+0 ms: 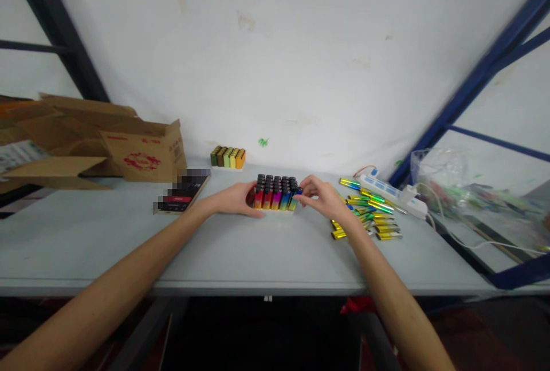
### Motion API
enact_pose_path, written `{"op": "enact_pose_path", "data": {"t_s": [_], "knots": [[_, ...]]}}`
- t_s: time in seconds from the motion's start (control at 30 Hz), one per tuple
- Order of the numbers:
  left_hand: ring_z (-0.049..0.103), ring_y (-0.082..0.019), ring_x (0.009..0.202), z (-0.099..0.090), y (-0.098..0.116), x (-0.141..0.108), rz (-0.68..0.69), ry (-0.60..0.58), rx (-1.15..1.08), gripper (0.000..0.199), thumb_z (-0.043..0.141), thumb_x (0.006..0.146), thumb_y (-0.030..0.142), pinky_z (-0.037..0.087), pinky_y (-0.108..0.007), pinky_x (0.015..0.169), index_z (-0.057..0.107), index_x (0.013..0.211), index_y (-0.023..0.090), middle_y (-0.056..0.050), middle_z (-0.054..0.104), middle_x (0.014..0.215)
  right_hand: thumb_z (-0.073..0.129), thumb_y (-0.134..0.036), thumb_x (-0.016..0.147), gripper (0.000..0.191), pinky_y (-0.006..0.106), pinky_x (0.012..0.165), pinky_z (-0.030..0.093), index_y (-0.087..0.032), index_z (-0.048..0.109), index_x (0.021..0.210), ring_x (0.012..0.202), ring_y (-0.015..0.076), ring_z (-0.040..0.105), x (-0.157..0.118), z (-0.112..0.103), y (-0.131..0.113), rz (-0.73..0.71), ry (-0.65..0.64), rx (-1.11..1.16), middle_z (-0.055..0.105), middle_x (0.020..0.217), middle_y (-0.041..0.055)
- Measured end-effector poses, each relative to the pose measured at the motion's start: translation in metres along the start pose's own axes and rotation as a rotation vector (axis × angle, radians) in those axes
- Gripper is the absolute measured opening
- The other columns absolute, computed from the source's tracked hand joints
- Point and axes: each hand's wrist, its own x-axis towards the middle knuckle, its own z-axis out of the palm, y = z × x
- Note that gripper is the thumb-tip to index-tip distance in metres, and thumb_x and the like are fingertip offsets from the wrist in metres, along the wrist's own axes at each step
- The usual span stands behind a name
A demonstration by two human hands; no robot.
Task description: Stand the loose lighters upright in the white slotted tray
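Upright lighters (275,193) stand packed in rows in the middle of the table, black-topped, with bodies running from red and pink to blue and green. My left hand (238,198) is closed around the left end of this block, its thumb along the front. At the right end, my right hand (321,194) pinches a blue lighter (297,193) by its upper part. The lighter touches or stands very close to the block's right column. A pale tray edge (277,210) shows beneath the front row.
Loose shiny yellow, green and blue lighters (365,210) lie right of my right hand. Behind them is a white power strip (393,192). Another lighter block (228,157) stands by the wall. A phone-like device (184,193) and cardboard boxes (146,153) are left; a plastic bag (442,173) lies right.
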Motion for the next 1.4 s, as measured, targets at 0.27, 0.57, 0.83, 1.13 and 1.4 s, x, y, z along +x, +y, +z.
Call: {"op": "enact_pose_path", "data": {"t_s": [0.27, 0.57, 0.83, 1.13, 1.4], "knots": [[0.067, -0.029, 0.097, 0.000, 0.003, -0.001, -0.017, 0.011, 0.000, 0.086, 0.076, 0.061, 0.069, 0.049, -0.033, 0.079, 0.055, 0.127, 0.018, -0.009, 0.072, 0.114, 0.068, -0.053, 0.089, 0.037, 0.030, 0.068, 0.055, -0.022, 0.052, 0.100, 0.064, 0.0159, 0.068, 0.000, -0.001, 0.001, 0.028, -0.022, -0.002, 0.069, 0.071, -0.0013], [0.067, -0.029, 0.100, 0.000, 0.003, -0.001, -0.004, 0.002, -0.004, 0.087, 0.077, 0.063, 0.070, 0.050, -0.032, 0.080, 0.054, 0.128, 0.017, -0.010, 0.071, 0.118, 0.067, -0.053, 0.089, 0.036, 0.029, 0.064, 0.052, -0.021, 0.055, 0.100, 0.062, 0.0157, 0.066, -0.003, -0.010, 0.003, 0.071, -0.097, 0.005, 0.068, 0.071, 0.0000], [0.067, -0.030, 0.101, 0.000, 0.002, -0.002, -0.005, 0.000, 0.004, 0.085, 0.077, 0.064, 0.070, 0.049, -0.033, 0.081, 0.054, 0.127, 0.018, -0.010, 0.071, 0.119, 0.066, -0.051, 0.092, 0.033, 0.028, 0.066, 0.051, -0.020, 0.058, 0.101, 0.065, 0.0164, 0.067, 0.000, -0.007, -0.002, 0.036, -0.074, -0.095, 0.070, 0.074, 0.0011], [0.067, -0.029, 0.104, -0.001, 0.003, -0.002, 0.008, 0.001, -0.010, 0.085, 0.076, 0.065, 0.069, 0.050, -0.032, 0.085, 0.054, 0.129, 0.018, -0.010, 0.070, 0.122, 0.067, -0.046, 0.092, 0.028, 0.027, 0.068, 0.049, -0.019, 0.065, 0.098, 0.068, 0.0165, 0.066, 0.000, -0.009, -0.006, 0.010, -0.102, -0.211, 0.071, 0.076, 0.0024], [0.068, -0.029, 0.103, -0.002, 0.007, -0.003, -0.036, -0.006, -0.016, 0.082, 0.079, 0.064, 0.067, 0.053, -0.034, 0.087, 0.055, 0.126, 0.017, -0.010, 0.071, 0.120, 0.074, -0.052, 0.085, 0.037, 0.030, 0.069, 0.051, -0.018, 0.064, 0.095, 0.072, 0.0173, 0.063, 0.003, 0.003, -0.001, 0.024, 0.004, -0.306, 0.068, 0.084, 0.0043]]}}
